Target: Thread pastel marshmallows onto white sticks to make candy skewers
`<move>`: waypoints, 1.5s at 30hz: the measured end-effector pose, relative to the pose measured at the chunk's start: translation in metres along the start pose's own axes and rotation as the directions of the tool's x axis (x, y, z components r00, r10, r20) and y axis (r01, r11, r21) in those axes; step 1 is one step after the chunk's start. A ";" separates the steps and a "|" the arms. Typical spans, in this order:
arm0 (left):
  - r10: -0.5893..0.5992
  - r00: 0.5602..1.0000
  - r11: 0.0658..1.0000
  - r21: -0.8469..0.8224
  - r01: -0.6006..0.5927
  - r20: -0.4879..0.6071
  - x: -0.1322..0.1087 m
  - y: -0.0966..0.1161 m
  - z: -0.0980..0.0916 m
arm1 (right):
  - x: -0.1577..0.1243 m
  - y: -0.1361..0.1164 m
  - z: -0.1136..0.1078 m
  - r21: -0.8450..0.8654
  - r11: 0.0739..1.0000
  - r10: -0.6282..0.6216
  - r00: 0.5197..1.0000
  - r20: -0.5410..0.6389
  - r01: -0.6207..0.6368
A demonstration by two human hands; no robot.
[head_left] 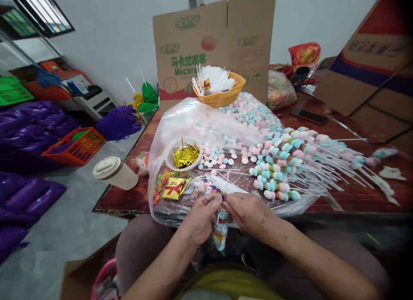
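Note:
A marshmallow skewer (220, 233) in a clear printed wrapper hangs below my fingers, its white stick pointing up and away from me. My left hand (202, 217) pinches the wrapper's gathered neck, and my right hand (248, 212) is closed at the same spot from the other side. Whether a tie is between the fingertips is hidden. Just beyond lie white sticks (234, 183) and printed clear wrappers (204, 184). A white bowl (168, 156) holds gold twist ties (186, 155). To the right is a pile of unwrapped marshmallow skewers (284, 156).
Loose pastel marshmallows (250, 113) spill from a large clear plastic bag (180, 115). Behind stand a yellow basket (222, 98) of white sticks and a cardboard box (213, 38). A lidded cup (118, 173) is at the left table edge; a phone (309, 116) lies at the right.

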State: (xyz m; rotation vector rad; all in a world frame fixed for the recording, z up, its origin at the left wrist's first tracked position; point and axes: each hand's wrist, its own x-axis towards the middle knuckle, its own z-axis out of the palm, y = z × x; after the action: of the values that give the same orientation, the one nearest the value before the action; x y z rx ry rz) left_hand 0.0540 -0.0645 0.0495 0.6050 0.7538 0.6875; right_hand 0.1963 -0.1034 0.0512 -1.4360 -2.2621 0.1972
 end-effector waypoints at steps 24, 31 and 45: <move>-0.053 0.983 0.986 0.165 0.024 0.177 -0.037 0.062 -0.010 | 0.012 -0.044 0.000 0.800 0.554 0.383 0.924 0.004 -0.233; -0.062 0.992 0.929 0.370 0.016 0.113 -0.031 0.049 -0.022 | 0.017 -0.043 0.012 0.906 0.229 0.497 0.843 0.207 -0.357; -0.171 0.942 0.597 0.790 -0.135 0.290 -0.023 0.021 -0.001 | -0.039 0.003 -0.015 0.646 0.678 0.202 0.934 0.295 -0.351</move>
State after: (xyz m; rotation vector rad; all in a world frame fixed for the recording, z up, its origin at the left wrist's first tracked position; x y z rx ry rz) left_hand 0.0341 -0.0683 0.0733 1.5224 0.7192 0.1530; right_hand 0.2195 -0.1382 0.0522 -1.3438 -1.7573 1.2069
